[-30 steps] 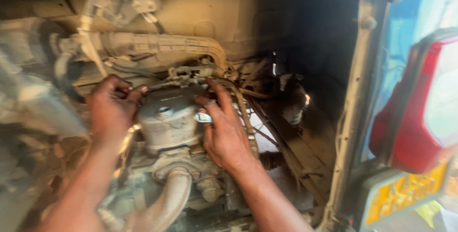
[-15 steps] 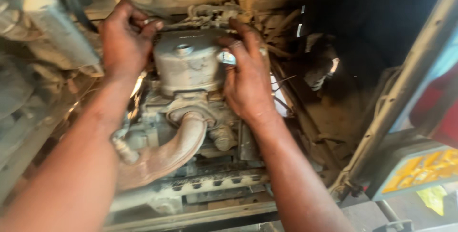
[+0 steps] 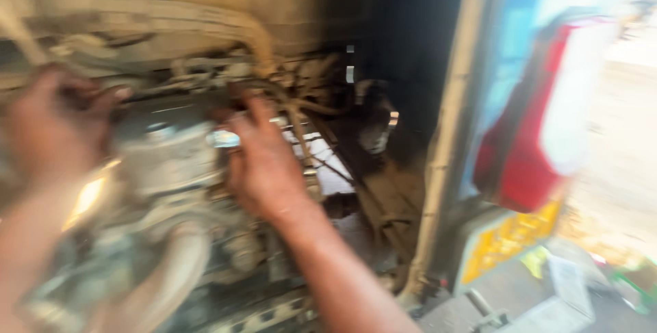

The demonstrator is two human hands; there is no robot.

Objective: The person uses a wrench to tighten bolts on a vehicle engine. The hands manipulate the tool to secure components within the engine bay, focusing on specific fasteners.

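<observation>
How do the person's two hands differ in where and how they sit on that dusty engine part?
The left hand grips high on the grey engine housing, fingers curled, blurred. The right hand lies flatter on the housing's other side, fingers spread upward, by a small shiny piece. Both are bare and touch the housing.

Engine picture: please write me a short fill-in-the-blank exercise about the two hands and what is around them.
1. Both hands rest on a dusty grey ____ block.
2. The right hand holds a small shiny ____ piece at its thumb.
3. The left hand is at the ____ edge of the picture.
4. The tail lamp on the right is mostly ____ in colour.

Missing words: engine; metal; left; red
</observation>
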